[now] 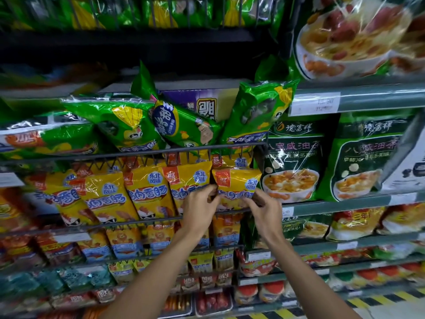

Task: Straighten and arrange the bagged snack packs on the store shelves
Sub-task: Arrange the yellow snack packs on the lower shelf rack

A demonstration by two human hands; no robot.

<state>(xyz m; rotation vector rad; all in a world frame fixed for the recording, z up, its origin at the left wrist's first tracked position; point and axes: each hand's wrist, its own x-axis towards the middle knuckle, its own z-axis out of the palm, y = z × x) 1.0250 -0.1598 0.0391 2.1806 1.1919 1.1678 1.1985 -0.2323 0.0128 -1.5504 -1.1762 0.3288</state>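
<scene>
A yellow sausage snack pack (pixel 236 180) stands at the right end of a row of like yellow packs (pixel 147 194) behind a wire shelf rail (pixel 115 223). My left hand (pixel 200 206) pinches this pack's lower left edge. On its lower right edge my right hand (pixel 264 210) grips it with curled fingers. The pack stands nearly upright, and its bottom part is hidden by my hands. One shelf up, green corn-sausage bags (pixel 128 125) lie tilted and overlapping, one (pixel 184 125) leaning diagonally.
Dark green soup-mix bags (pixel 296 162) fill the shelf to the right, with a price-tag strip (pixel 315 103) above them. Lower shelves hold small orange and red packs (pixel 158 238). A yellow-black striped floor edge (pixel 379 300) runs at bottom right.
</scene>
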